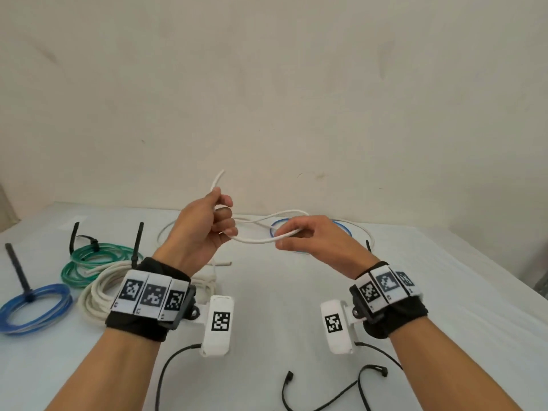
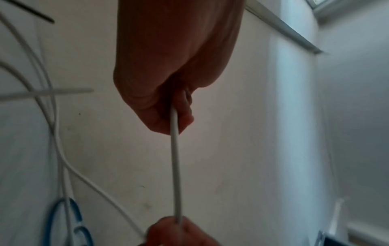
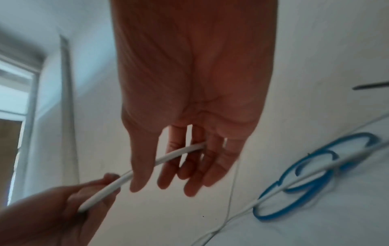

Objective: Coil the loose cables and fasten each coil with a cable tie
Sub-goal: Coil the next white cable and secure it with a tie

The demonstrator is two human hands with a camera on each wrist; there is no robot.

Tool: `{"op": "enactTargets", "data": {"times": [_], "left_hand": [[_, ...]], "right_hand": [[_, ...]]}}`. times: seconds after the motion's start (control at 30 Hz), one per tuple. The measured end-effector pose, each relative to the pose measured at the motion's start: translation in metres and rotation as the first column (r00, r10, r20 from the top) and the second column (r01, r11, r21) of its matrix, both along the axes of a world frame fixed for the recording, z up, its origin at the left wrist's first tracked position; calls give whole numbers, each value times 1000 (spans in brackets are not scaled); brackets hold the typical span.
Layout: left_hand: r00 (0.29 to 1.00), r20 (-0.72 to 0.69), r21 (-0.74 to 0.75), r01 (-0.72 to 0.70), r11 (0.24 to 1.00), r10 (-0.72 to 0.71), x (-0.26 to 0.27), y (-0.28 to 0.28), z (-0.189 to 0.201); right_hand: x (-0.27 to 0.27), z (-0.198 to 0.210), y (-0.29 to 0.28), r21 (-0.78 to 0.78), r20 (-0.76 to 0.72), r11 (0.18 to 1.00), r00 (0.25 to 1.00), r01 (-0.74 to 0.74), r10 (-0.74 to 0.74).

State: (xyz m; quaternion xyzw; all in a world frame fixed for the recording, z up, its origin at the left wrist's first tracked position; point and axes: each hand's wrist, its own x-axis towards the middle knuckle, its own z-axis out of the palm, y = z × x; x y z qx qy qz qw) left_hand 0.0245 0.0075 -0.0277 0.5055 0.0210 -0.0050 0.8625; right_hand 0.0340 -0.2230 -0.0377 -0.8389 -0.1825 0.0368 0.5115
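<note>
White cloth covers the table below my raised hands. My left hand is curled around a thin white cable, its end poking above the fist. My right hand pinches the same cable just beside it, the remaining fingers loose. Tied blue, green and cream coils lie left.

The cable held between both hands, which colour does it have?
White. The cable shows best in the head view, stretched between the left hand and right hand.
</note>
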Motion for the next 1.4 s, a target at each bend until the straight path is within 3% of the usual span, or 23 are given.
{"op": "enactTargets", "data": {"times": [0.13, 0.27, 0.4, 0.5, 0.57, 0.73, 0.97, 1.07, 1.17, 1.27, 1.4], "left_hand": [[996, 0, 161, 93, 983, -94, 1, -4, 0], [985, 1, 266, 168, 949, -174, 1, -9, 2], [973, -16, 279, 227, 933, -232, 1, -17, 1], [969, -15, 261, 243, 934, -247, -1, -18, 3], [969, -20, 289, 242, 926, -247, -1, -15, 3], [967, -63, 335, 254, 908, -247, 0, -6, 3], [954, -113, 453, 298, 840, -278, 1, -1, 1], [953, -86, 529, 291, 797, -291, 1, -5, -1], [955, 9, 611, 230, 757, -297, 0, -10, -3], [972, 102, 664, 92, 742, -211, 1, -14, -5], [984, 174, 587, -79, 806, -30, 8, -20, -12]], "right_hand": [[4, -5, 10, 181, 23, 984, 1000, 3, -7], [8, 1, 18, 500, 2, 866, 999, 34, -40], [11, -2, 32, 512, 103, 856, 985, 70, -142], [13, 2, 44, 637, -6, 753, 978, 165, -210], [16, 2, 47, 712, -96, 677, 981, 184, -167], [12, 2, 37, 624, -41, 779, 999, 52, -35], [6, 13, 16, 495, -206, 869, 968, -22, 142], [4, 17, 14, 378, -196, 923, 968, -71, 155], [0, 18, 18, 254, -159, 955, 968, -152, 196], [2, 14, 20, 190, -69, 973, 987, -131, 146], [8, 9, 22, 176, 34, 982, 997, -68, 63]]}}
